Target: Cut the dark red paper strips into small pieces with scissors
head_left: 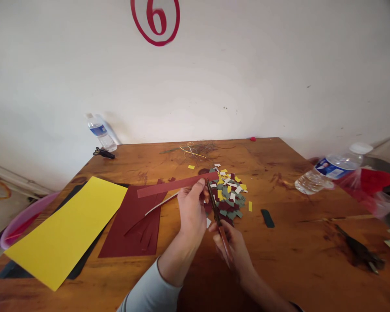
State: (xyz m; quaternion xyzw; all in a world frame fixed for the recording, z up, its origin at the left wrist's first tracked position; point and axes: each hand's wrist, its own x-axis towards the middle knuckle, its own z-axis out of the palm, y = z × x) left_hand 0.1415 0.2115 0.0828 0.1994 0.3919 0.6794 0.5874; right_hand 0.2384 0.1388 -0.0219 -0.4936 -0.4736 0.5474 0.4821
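My left hand (191, 212) pinches a long dark red paper strip (172, 186) that stretches left across the wooden table (295, 255). My right hand (230, 247) grips a pair of scissors (216, 208) whose blades point away from me and meet the strip's right end. Just beyond the blades lies a pile of small cut paper pieces (229, 195) in red, green, yellow and white.
A yellow sheet (68, 229) and a dark red sheet (133, 221) lie at left over dark paper. Water bottles stand at back left (100, 134) and lie at right (331, 171). A red plastic bag (370, 186), a pink bowl (22, 219) and black tools (360, 251) sit near the edges.
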